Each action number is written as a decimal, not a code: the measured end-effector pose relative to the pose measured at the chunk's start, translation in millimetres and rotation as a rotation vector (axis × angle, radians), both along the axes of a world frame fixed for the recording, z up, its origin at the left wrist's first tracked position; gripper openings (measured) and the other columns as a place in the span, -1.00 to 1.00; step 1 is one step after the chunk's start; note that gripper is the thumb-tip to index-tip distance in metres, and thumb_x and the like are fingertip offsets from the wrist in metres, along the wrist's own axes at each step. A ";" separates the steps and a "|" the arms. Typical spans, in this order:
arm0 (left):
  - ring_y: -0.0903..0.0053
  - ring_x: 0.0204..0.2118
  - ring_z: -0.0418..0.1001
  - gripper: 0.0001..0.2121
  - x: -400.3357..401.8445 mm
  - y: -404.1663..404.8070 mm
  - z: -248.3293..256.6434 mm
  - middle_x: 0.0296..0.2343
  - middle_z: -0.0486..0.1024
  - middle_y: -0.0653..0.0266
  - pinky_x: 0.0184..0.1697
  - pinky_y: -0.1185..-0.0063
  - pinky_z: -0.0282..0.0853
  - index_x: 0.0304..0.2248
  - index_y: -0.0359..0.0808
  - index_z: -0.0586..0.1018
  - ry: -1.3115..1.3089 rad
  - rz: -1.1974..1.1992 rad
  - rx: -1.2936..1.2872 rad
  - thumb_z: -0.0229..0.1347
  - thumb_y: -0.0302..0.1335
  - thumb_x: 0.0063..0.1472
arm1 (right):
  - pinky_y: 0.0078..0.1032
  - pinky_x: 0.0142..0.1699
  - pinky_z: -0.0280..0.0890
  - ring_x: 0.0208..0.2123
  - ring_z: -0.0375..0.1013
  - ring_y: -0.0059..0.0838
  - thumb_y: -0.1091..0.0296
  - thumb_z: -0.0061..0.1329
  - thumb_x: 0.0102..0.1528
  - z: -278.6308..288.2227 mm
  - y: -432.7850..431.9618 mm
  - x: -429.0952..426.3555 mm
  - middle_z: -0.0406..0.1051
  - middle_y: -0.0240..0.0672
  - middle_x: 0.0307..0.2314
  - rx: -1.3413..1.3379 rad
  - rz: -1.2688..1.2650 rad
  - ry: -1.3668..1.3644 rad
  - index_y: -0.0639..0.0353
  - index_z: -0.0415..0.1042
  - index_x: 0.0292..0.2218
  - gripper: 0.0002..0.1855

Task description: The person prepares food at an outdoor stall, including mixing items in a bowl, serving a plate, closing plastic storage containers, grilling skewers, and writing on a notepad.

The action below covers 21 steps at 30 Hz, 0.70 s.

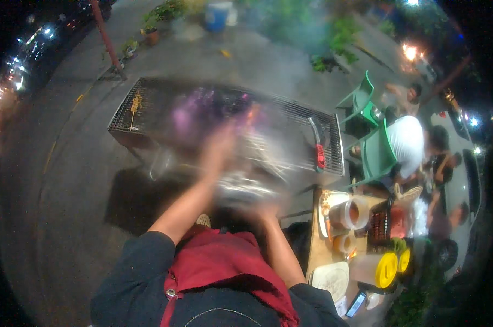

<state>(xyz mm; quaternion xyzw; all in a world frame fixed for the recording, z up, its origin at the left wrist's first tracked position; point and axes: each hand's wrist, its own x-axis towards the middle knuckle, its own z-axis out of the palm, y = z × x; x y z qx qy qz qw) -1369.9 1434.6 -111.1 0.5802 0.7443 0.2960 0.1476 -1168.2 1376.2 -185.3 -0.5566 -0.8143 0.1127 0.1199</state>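
A long charcoal grill [164,83] stands before me, with smoke and a violet-orange glow at its middle. Over its front middle reaches my left hand [222,141], too blurred to show what the fingers hold. Bare skewer ends [265,153] fan out to its right; the food on them is lost in blur. My right hand [265,210] grips the near right rim of a shiny metal tray [246,190], smeared by motion, at the grill's front edge. One skewer of food [135,107] lies on the left grate. Red-handled tongs [320,157] rest on the right grate.
To my right, a wooden table [316,255] carries tubs of sauce [350,213], a yellow-lidded container [385,270], a chopping board [330,280], a dark basket [378,225] and a phone [356,304]. Green plastic chairs [377,151] and seated people [406,141] are beyond.
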 end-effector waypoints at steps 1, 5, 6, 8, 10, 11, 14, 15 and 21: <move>0.05 -0.31 0.47 -0.73 0.2 -0.4 -1.1 -0.42 0.51 -0.06 -0.22 0.22 0.36 -0.21 -0.27 0.49 -0.003 0.002 0.003 -0.04 -0.48 0.04 | -0.27 -0.29 0.38 -0.41 0.50 -0.13 0.16 -0.04 0.00 0.6 -0.4 -0.5 0.49 -0.11 -0.49 -0.004 -0.002 0.003 0.16 0.48 -0.41 -0.75; 0.06 -0.31 0.47 -0.72 0.3 0.3 -3.8 -0.42 0.51 -0.05 -0.22 0.23 0.36 -0.20 -0.27 0.48 -0.010 0.002 0.007 -0.03 -0.47 0.05 | -0.25 -0.30 0.38 -0.42 0.50 -0.12 0.17 -0.04 -0.01 2.1 -2.3 0.5 0.49 -0.11 -0.51 -0.041 -0.028 -0.010 0.15 0.48 -0.41 -0.77; 0.06 -0.31 0.47 -0.72 -1.7 -0.1 -4.6 -0.42 0.51 -0.05 -0.22 0.23 0.36 -0.20 -0.27 0.48 -0.007 0.005 0.009 -0.03 -0.47 0.05 | -0.25 -0.31 0.37 -0.43 0.50 -0.12 0.17 -0.03 -0.01 8.1 -4.0 -0.4 0.49 -0.10 -0.51 0.003 -0.015 -0.044 0.15 0.48 -0.41 -0.77; 0.06 -0.31 0.47 -0.72 -5.0 -0.6 -6.4 -0.42 0.51 -0.05 -0.22 0.23 0.36 -0.19 -0.27 0.48 -0.010 0.011 0.009 -0.03 -0.47 0.05 | -0.24 -0.32 0.37 -0.45 0.50 -0.11 0.18 -0.03 -0.01 15.7 -5.3 -4.2 0.48 -0.10 -0.52 0.044 0.003 -0.077 0.15 0.48 -0.41 -0.77; 0.06 -0.31 0.47 -0.71 -5.5 0.6 -6.3 -0.42 0.51 -0.05 -0.22 0.24 0.36 -0.18 -0.27 0.47 -0.014 0.011 0.011 -0.02 -0.46 0.05 | -0.24 -0.33 0.37 -0.46 0.50 -0.10 0.17 -0.03 -0.02 16.0 -5.3 -3.4 0.48 -0.09 -0.53 0.011 -0.019 -0.061 0.14 0.47 -0.41 -0.77; 0.07 -0.31 0.47 -0.71 -6.5 1.8 -6.0 -0.42 0.51 -0.05 -0.22 0.24 0.36 -0.18 -0.27 0.47 -0.013 0.011 0.014 -0.02 -0.46 0.05 | -0.23 -0.33 0.37 -0.46 0.50 -0.10 0.17 -0.02 -0.02 16.0 -5.6 -3.4 0.48 -0.09 -0.54 0.000 -0.027 -0.055 0.14 0.47 -0.41 -0.77; 0.07 -0.31 0.47 -0.70 -8.2 4.4 -5.8 -0.42 0.51 -0.05 -0.23 0.24 0.36 -0.17 -0.27 0.46 -0.022 0.009 0.018 -0.01 -0.46 0.05 | -0.24 -0.33 0.37 -0.45 0.50 -0.10 0.16 -0.02 -0.01 16.3 -3.9 -1.6 0.48 -0.08 -0.53 0.055 -0.020 -0.044 0.15 0.47 -0.41 -0.76; 0.07 -0.31 0.47 -0.70 -10.1 4.6 -6.0 -0.42 0.51 -0.04 -0.23 0.24 0.36 -0.17 -0.27 0.46 -0.023 0.010 0.017 -0.01 -0.45 0.06 | -0.24 -0.33 0.37 -0.45 0.50 -0.10 0.16 -0.03 -0.01 17.6 -4.2 -1.9 0.48 -0.08 -0.52 0.033 -0.016 -0.086 0.14 0.48 -0.40 -0.76; 0.08 -0.31 0.48 -0.68 -11.3 6.6 -6.7 -0.42 0.51 -0.04 -0.23 0.25 0.36 -0.15 -0.27 0.45 -0.030 0.013 0.031 0.00 -0.44 0.06 | -0.24 -0.32 0.38 -0.43 0.50 -0.10 0.15 -0.04 0.00 25.3 -4.7 -4.1 0.48 -0.08 -0.52 -0.010 -0.033 -0.130 0.14 0.47 -0.41 -0.75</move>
